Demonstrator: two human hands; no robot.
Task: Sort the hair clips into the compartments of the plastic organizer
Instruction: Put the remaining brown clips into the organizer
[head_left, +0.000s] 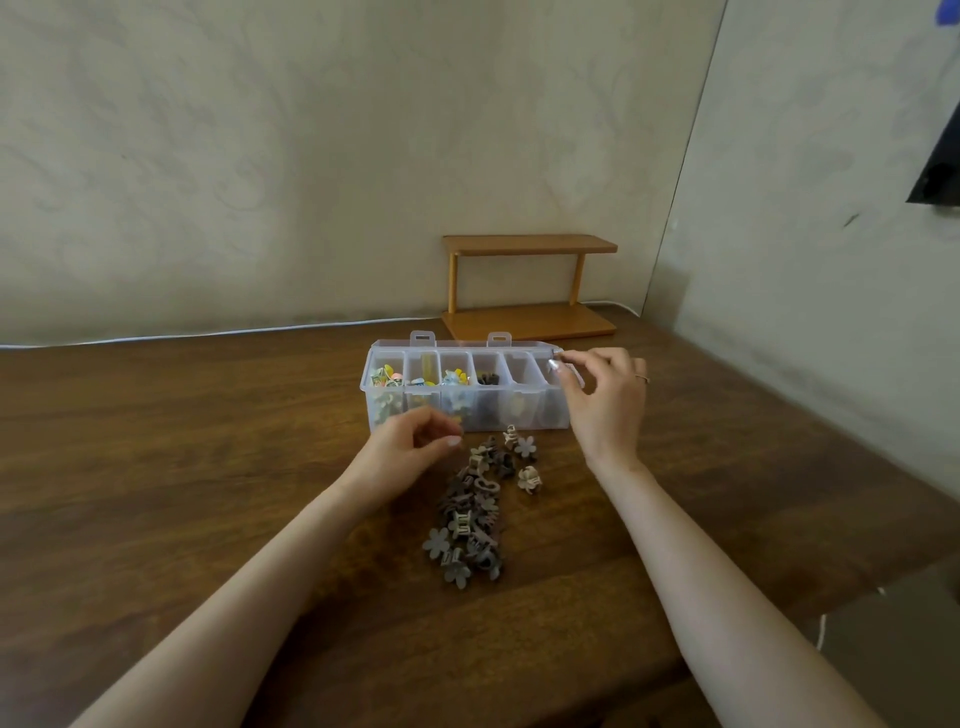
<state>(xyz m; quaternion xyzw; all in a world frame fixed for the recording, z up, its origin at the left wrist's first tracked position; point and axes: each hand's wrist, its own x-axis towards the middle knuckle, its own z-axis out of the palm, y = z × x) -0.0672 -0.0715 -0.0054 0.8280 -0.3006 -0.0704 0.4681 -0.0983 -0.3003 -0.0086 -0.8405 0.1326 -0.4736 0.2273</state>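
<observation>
A clear plastic organizer (498, 411) stands on a dark wooden table (182, 441), its lid folded back and its six compartments side by side in one row. The three at its 9 o'clock end hold brightly coloured clips, the fourth holds dark ones, and what lies in the last two is too faint to tell. Just off the organizer's 6 o'clock side lies a long pile of brown and beige hair clips (470, 512), with a beige claw clip (530, 479) a little apart at the pile's 2 o'clock. The left hand (410, 441) hovers at the organizer's near 9 o'clock corner, fingers curled toward the thumb; whether it pinches a clip cannot be told. The right hand (605, 400), a ring (642, 378) on one finger, hangs over the 3 o'clock end compartment, fingertips drawn toward the thumb at the rim; whether they hold anything cannot be told. A small wooden shelf (527, 280) stands at the organizer's 12 o'clock against the wall.
</observation>
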